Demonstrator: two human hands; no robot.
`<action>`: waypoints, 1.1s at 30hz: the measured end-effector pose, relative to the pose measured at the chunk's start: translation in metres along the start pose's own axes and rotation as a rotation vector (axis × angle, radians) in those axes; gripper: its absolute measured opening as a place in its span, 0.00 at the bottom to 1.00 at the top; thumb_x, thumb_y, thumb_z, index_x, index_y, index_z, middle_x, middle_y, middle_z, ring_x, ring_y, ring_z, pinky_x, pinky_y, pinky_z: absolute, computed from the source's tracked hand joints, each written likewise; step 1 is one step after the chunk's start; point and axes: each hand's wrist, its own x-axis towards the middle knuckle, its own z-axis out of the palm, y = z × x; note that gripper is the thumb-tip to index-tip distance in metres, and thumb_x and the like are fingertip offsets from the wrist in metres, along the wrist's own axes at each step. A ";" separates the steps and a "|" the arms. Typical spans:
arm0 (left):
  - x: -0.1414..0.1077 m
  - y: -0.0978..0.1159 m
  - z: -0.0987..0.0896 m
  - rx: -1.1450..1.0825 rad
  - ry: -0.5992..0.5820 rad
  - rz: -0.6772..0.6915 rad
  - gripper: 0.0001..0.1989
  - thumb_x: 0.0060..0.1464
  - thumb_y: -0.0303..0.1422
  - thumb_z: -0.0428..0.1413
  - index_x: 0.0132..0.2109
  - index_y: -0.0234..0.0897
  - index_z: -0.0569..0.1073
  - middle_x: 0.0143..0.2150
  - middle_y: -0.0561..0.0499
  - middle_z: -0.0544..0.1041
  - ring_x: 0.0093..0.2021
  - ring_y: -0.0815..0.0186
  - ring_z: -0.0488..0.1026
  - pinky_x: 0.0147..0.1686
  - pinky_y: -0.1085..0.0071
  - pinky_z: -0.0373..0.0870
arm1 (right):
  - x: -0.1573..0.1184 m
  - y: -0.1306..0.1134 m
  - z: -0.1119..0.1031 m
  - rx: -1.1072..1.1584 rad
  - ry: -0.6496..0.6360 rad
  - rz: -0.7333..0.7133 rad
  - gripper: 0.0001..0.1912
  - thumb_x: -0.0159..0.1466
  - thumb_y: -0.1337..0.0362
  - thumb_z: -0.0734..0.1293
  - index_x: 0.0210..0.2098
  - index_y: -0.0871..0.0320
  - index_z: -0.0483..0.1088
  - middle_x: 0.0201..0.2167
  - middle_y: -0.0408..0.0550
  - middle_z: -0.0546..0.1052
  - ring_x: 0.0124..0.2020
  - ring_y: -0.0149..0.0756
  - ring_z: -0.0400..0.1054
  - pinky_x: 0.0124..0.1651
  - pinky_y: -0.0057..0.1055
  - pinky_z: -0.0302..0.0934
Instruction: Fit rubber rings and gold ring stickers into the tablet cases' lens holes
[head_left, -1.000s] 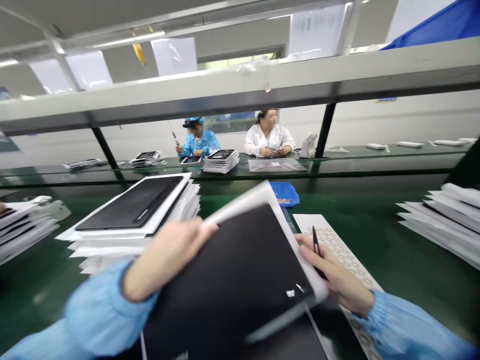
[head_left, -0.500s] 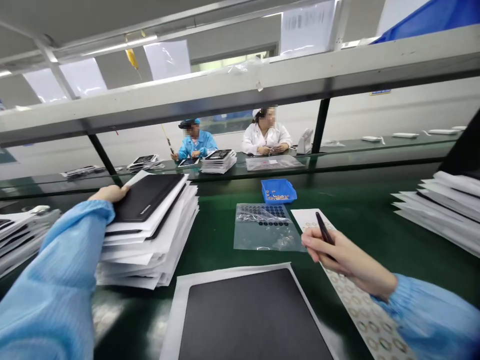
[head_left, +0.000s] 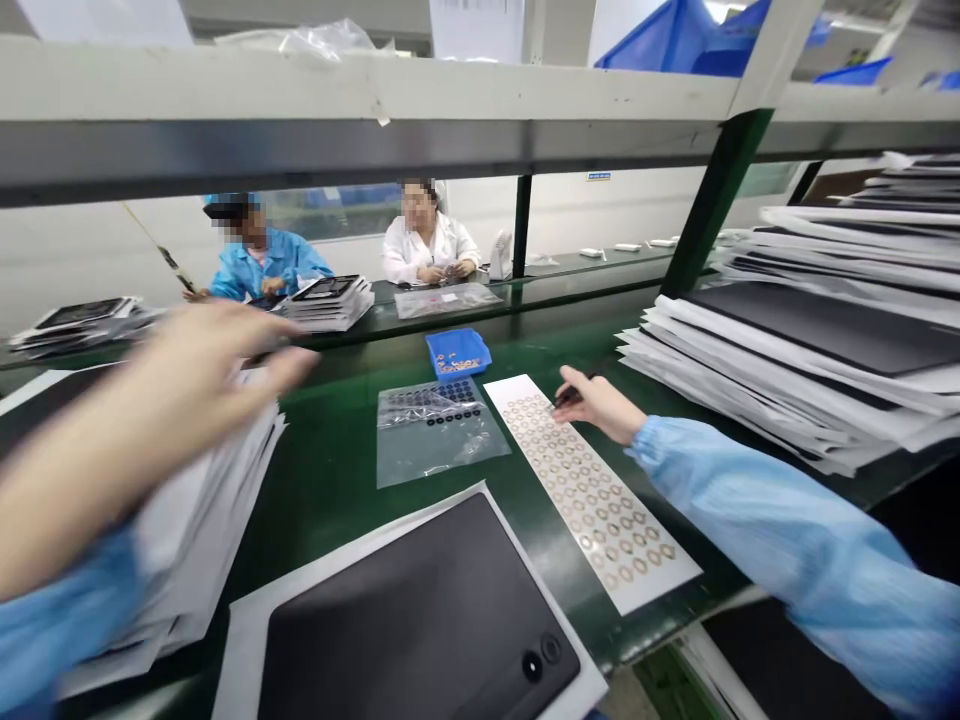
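Blk cover (head_left: 405, 610) lies flat at 6 o'clock on a white sheet (head_left: 244, 650), on the green table (head_left: 322, 450); 2 dark round spots at its 4 o'clock corner, one w/ a white centre. L hand (head_left: 210, 370), blurred, is up at 9 o'clock in front of a paper stack (head_left: 195, 540): thumb & fingers apart, nothing seen btwn them; can't tell if it touches the stack. R hand (head_left: 604, 403), at 3–4 o'clock, pinches a slim dark tool (head_left: 574, 393) over the R edge of a white strip (head_left: 600, 500) w/ rows of tan rings, which runs to 5 o'clock; contact unclear. Clear bag (head_left: 427, 460) w/ blk discs at 7 o'clock, just beside the strip. Blue tray (head_left: 461, 374) w/ small tan bits nr centre. Big pile (head_left: 675, 400) of sheets & blk covers at 3 o'clock. Co-worker in blue (head_left: 266, 270) at 10 o'clock, co-worker in white (head_left: 427, 250) at 11.
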 end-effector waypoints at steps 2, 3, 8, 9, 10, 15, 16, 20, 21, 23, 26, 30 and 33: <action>0.021 0.043 0.055 -0.048 -0.140 0.191 0.14 0.62 0.40 0.51 0.42 0.34 0.74 0.43 0.48 0.75 0.49 0.59 0.69 0.52 0.59 0.65 | 0.019 0.006 0.016 -0.030 -0.009 -0.013 0.21 0.69 0.65 0.62 0.20 0.63 0.66 0.17 0.48 0.73 0.21 0.30 0.72 0.29 0.24 0.70; 0.032 0.063 0.084 -0.077 -0.217 0.271 0.12 0.61 0.38 0.52 0.41 0.35 0.75 0.44 0.49 0.75 0.47 0.62 0.70 0.51 0.64 0.66 | 0.029 0.010 0.024 -0.051 -0.006 -0.018 0.18 0.68 0.66 0.63 0.22 0.64 0.67 0.19 0.47 0.73 0.22 0.29 0.71 0.30 0.25 0.70; 0.059 0.119 0.202 -0.118 -0.311 0.392 0.13 0.61 0.35 0.56 0.50 0.33 0.71 0.51 0.44 0.72 0.51 0.59 0.71 0.50 0.58 0.69 | 0.063 0.034 0.041 -0.166 0.104 -0.111 0.09 0.68 0.62 0.64 0.37 0.64 0.70 0.29 0.42 0.74 0.26 0.27 0.70 0.31 0.28 0.69; 0.059 0.120 0.214 -0.123 -0.310 0.394 0.14 0.61 0.35 0.56 0.51 0.33 0.71 0.52 0.44 0.72 0.51 0.58 0.70 0.50 0.56 0.69 | 0.066 0.039 0.041 -0.188 0.132 -0.140 0.09 0.68 0.62 0.64 0.37 0.64 0.70 0.29 0.43 0.74 0.26 0.27 0.70 0.31 0.28 0.69; 0.057 0.120 0.224 -0.130 -0.307 0.390 0.14 0.62 0.36 0.55 0.52 0.33 0.70 0.53 0.44 0.71 0.52 0.58 0.70 0.51 0.55 0.69 | 0.068 0.042 0.040 -0.209 0.158 -0.171 0.09 0.68 0.62 0.64 0.37 0.63 0.70 0.29 0.42 0.74 0.26 0.28 0.70 0.32 0.29 0.69; 0.049 0.118 0.243 -0.171 -0.297 0.347 0.15 0.63 0.37 0.53 0.53 0.34 0.69 0.54 0.43 0.69 0.54 0.56 0.68 0.53 0.53 0.67 | 0.070 0.051 0.040 -0.286 0.229 -0.285 0.07 0.66 0.65 0.65 0.31 0.61 0.68 0.19 0.38 0.72 0.24 0.32 0.72 0.39 0.34 0.69; 0.048 0.118 0.245 -0.178 -0.298 0.341 0.15 0.63 0.37 0.53 0.53 0.34 0.69 0.54 0.43 0.69 0.54 0.56 0.68 0.53 0.53 0.67 | 0.070 0.051 0.040 -0.295 0.235 -0.297 0.08 0.66 0.65 0.65 0.30 0.60 0.67 0.17 0.39 0.72 0.24 0.34 0.72 0.40 0.34 0.69; 0.049 0.121 0.245 -0.192 -0.304 0.322 0.15 0.63 0.37 0.54 0.52 0.34 0.69 0.54 0.43 0.70 0.54 0.56 0.68 0.53 0.53 0.66 | 0.070 0.051 0.041 -0.325 0.250 -0.334 0.10 0.63 0.65 0.65 0.26 0.56 0.64 0.15 0.43 0.73 0.25 0.41 0.75 0.41 0.35 0.69; 0.049 0.121 0.245 -0.193 -0.304 0.319 0.15 0.63 0.37 0.54 0.52 0.34 0.69 0.54 0.43 0.70 0.54 0.56 0.68 0.53 0.53 0.66 | 0.069 0.050 0.041 -0.332 0.250 -0.340 0.10 0.63 0.65 0.65 0.25 0.55 0.63 0.15 0.43 0.74 0.25 0.41 0.75 0.40 0.35 0.69; 0.049 0.122 0.243 -0.194 -0.303 0.316 0.15 0.62 0.36 0.54 0.52 0.34 0.69 0.54 0.43 0.70 0.54 0.56 0.68 0.53 0.52 0.66 | 0.067 0.049 0.041 -0.343 0.247 -0.347 0.11 0.62 0.65 0.65 0.24 0.55 0.62 0.15 0.44 0.74 0.24 0.41 0.75 0.40 0.35 0.69; 0.048 0.122 0.242 -0.192 -0.303 0.307 0.15 0.63 0.37 0.53 0.53 0.34 0.69 0.54 0.43 0.69 0.55 0.56 0.67 0.54 0.52 0.65 | 0.064 0.048 0.041 -0.351 0.249 -0.344 0.10 0.63 0.65 0.65 0.25 0.54 0.62 0.15 0.45 0.75 0.23 0.41 0.75 0.39 0.34 0.69; 0.047 0.120 0.243 -0.191 -0.307 0.279 0.16 0.63 0.38 0.53 0.53 0.35 0.69 0.56 0.43 0.68 0.56 0.55 0.65 0.56 0.50 0.62 | 0.061 0.045 0.042 -0.360 0.245 -0.342 0.11 0.63 0.65 0.64 0.25 0.54 0.61 0.16 0.46 0.75 0.24 0.41 0.75 0.40 0.34 0.68; 0.048 0.120 0.244 -0.188 -0.313 0.270 0.16 0.62 0.39 0.53 0.53 0.35 0.69 0.56 0.43 0.68 0.57 0.54 0.64 0.57 0.49 0.60 | 0.059 0.043 0.043 -0.369 0.236 -0.340 0.14 0.63 0.65 0.65 0.23 0.53 0.60 0.16 0.46 0.75 0.24 0.41 0.74 0.40 0.34 0.68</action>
